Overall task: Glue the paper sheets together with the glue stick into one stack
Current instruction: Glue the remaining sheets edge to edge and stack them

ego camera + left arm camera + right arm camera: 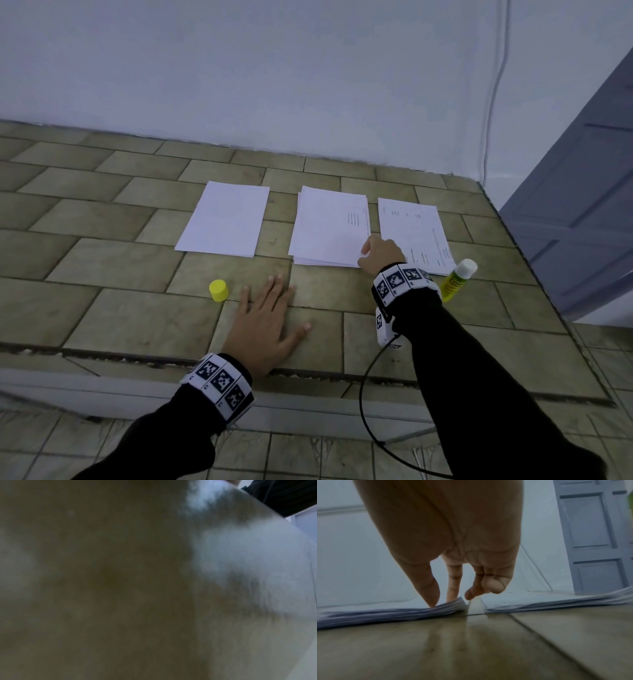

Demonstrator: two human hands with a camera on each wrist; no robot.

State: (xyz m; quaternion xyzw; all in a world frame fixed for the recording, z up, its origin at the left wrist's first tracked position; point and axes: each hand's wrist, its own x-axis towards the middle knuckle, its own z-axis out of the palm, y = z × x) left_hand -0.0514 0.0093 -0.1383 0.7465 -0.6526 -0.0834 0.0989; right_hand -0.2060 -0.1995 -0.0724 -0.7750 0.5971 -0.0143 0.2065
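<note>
Three piles of white paper lie in a row on the tiled surface: a blank pile (pixel 222 219) at the left, a middle stack (pixel 330 229) and a printed pile (pixel 414 233) at the right. My right hand (pixel 364 255) is at the near right corner of the middle stack (pixel 385 614). In the right wrist view the right hand (pixel 442 601) pinches that corner between thumb and index finger, and the corner curls upward. My left hand (pixel 294 308) lies flat on the tiles, holding nothing. The uncapped glue stick (pixel 457 279) stands beside my right wrist. Its yellow cap (pixel 218 290) sits left of my left hand.
A white wall runs behind the papers, with a grey panelled door (pixel 582 192) at the right. The tiled ledge (pixel 102 260) ends in a front edge near my left wrist. A black cable (pixel 363 394) hangs from my right wrist. The left wrist view is dark and blurred.
</note>
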